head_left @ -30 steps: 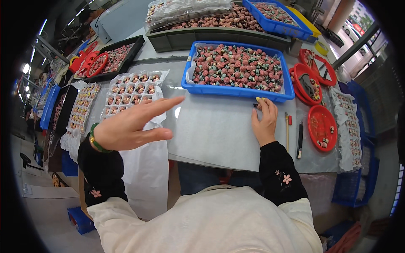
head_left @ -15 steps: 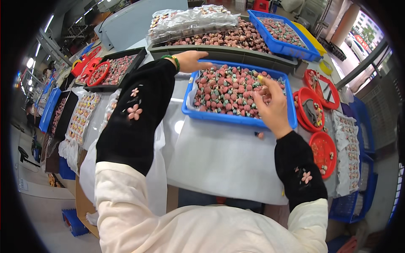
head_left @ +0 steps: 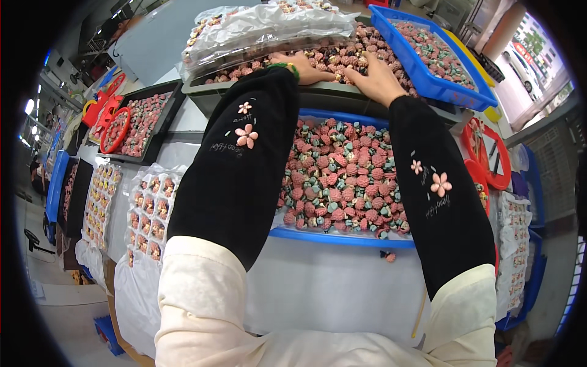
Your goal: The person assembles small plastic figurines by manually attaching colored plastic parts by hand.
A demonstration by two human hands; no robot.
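Reaching across a long blue plastic tray [head_left: 330, 237] on the table [head_left: 191, 119], both hands lie at the front edge of a grey-green rectangular plastic crate [head_left: 205, 98] holding pink ridged pieces [head_left: 330, 56], towards the table's far edge. The right hand [head_left: 377, 78] has its fingers spread; those of the left hand [head_left: 307, 70] are partly hidden, their grip undeterminable. Light, even contact and raised cuffs probably suit this reach. Pale script decorates the black fabric sleeves [head_left: 229, 189]; no brand is legible.

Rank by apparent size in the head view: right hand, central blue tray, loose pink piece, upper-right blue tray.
1. central blue tray, partly covered
2. upper-right blue tray
3. right hand
4. loose pink piece
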